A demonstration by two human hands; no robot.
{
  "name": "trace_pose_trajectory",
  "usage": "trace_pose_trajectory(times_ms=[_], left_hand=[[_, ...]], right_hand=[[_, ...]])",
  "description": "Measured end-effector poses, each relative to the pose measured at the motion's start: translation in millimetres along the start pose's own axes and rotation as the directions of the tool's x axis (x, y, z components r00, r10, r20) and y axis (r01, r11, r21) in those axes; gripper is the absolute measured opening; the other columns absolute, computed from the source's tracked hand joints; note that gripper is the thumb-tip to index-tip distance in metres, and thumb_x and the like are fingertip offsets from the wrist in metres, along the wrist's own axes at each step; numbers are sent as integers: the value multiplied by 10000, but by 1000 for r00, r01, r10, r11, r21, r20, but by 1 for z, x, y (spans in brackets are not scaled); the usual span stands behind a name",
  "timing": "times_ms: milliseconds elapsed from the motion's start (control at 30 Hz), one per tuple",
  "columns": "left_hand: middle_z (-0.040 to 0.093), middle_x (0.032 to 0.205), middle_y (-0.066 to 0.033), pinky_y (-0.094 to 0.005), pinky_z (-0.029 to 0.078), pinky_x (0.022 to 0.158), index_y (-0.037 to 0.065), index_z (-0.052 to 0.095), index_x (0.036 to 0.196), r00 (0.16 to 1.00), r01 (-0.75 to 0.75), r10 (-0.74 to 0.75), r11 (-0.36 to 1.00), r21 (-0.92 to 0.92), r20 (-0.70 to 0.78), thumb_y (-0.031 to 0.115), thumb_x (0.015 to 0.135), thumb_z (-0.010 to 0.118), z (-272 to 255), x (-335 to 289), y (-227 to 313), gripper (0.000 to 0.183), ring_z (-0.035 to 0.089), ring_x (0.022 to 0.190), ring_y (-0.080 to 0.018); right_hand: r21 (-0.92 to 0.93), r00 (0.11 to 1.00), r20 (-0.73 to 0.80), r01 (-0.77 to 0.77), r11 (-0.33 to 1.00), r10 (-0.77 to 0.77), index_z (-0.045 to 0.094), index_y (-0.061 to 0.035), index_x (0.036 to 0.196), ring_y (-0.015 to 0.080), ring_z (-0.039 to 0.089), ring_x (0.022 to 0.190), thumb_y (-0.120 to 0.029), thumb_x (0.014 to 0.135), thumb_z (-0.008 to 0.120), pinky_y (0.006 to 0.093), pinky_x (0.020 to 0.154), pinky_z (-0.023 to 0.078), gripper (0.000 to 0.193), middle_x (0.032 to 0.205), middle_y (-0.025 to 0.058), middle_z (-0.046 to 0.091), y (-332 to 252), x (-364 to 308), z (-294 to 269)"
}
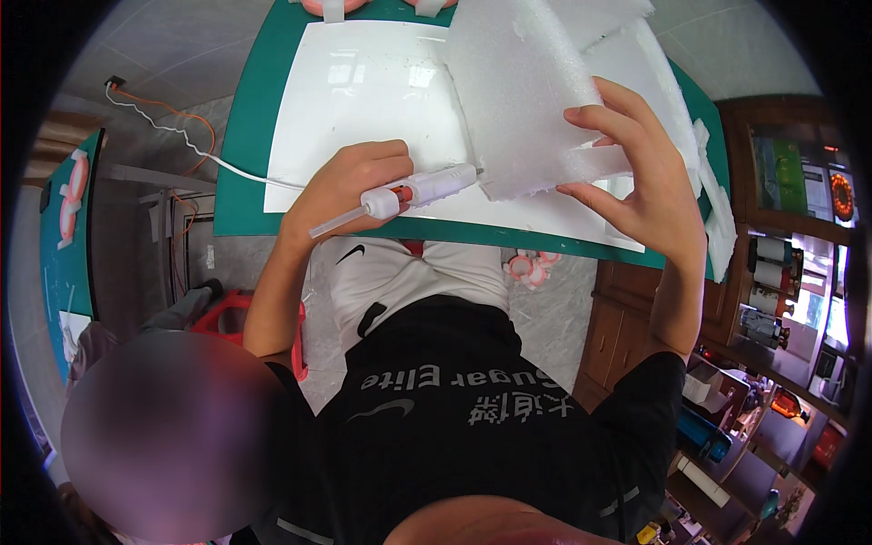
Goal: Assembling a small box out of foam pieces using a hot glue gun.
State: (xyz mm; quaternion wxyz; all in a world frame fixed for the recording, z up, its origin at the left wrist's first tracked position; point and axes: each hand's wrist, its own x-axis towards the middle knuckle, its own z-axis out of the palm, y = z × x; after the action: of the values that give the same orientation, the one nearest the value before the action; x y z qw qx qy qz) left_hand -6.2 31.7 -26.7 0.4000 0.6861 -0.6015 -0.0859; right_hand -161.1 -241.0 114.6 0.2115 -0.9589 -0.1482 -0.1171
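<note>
Left hand (350, 177) gripped glue gun (445, 185) | axis: rightward, to foam sheet (522, 118) between hands | right hand (647, 168): I couldn't tell hold

Grey floor (556, 313); brown wooden cabinet (607, 338) at right.

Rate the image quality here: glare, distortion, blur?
Head view: window-like glare on the white sheet; head view: green tabletop edges bow, corners go black; head view: round patch at lower left fully blurred, while the glue gun looks fairly sharp.
</note>
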Motion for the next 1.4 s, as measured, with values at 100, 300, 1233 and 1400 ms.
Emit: trace_pose_trajectory(times_ms=[100, 300, 1233, 1400], left_hand=[[527, 795, -137, -413, 450, 623, 5, 567, 819, 1000, 1, -1, 1000, 3, 0, 85, 666, 741, 0, 0, 1, 246, 555, 709, -343], [507, 791, -132, -418, 471, 632, 15, 542, 795, 1000, -5, 4, 1000, 23, 15, 117, 749, 686, -1, 1, 2, 182, 561, 691, -335], [542, 813, -132, -402, 459, 623, -9, 567, 828, 999, 20, -18, 999, 36, -44, 70, 655, 760, -29, -16, 10, 270, 561, 706, -330], [551, 820, -132, -400, 460, 617, -9, 576, 831, 997, 41, -37, 998, 46, -69, 69, 634, 767, -35, -19, 7, 285, 570, 700, -332]], right_hand=[[-31, 999, -2, 36, 999, -36, 612, -167, 1284, 346, 617, 1161, -135, 704, 871, 390, 924, 543, 636, 1399, 151, 542, 0, 1, 0], [-45, 999, -2, 37, 998, -37, 606, -168, 1283, 352, 607, 1174, -149, 709, 869, 391, 930, 539, 632, 1396, 151, 546, 0, 0, 0], [-45, 999, 8, 32, 998, -31, 558, -191, 1390, 375, 532, 1256, -158, 788, 784, 432, 1036, 462, 645, 1387, 153, 547, 0, -2, 1], [-30, 1000, -5, -12, 999, 12, 495, -184, 1471, 378, 498, 1299, -138, 762, 796, 436, 1076, 433, 771, 1418, 153, 530, -6, 1, 0]])
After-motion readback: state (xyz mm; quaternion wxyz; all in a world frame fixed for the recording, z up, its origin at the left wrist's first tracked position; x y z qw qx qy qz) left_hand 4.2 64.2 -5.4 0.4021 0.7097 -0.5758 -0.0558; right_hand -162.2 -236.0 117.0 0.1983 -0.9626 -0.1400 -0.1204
